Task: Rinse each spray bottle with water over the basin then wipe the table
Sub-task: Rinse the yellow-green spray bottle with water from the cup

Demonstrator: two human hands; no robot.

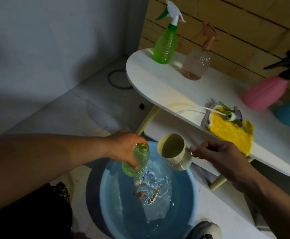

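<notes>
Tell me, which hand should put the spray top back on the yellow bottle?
Probably the right. The spray head lies on the yellow cloth on the table, nearer the right hand, which must first put down the cup. The left hand already holds the open bottle over the basin.

Hands [123, 149] with bottle [136, 161] over basin [190, 195]

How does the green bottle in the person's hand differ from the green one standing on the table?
The held bottle has no spray head, its neck open; the table bottle keeps its white and green trigger head. The held bottle is tilted over the blue basin, gripped by the left hand; the table bottle stands upright, untouched, on the white table. The held one looks paler, yellowish green. Both are ribbed, see-through plastic.
</notes>
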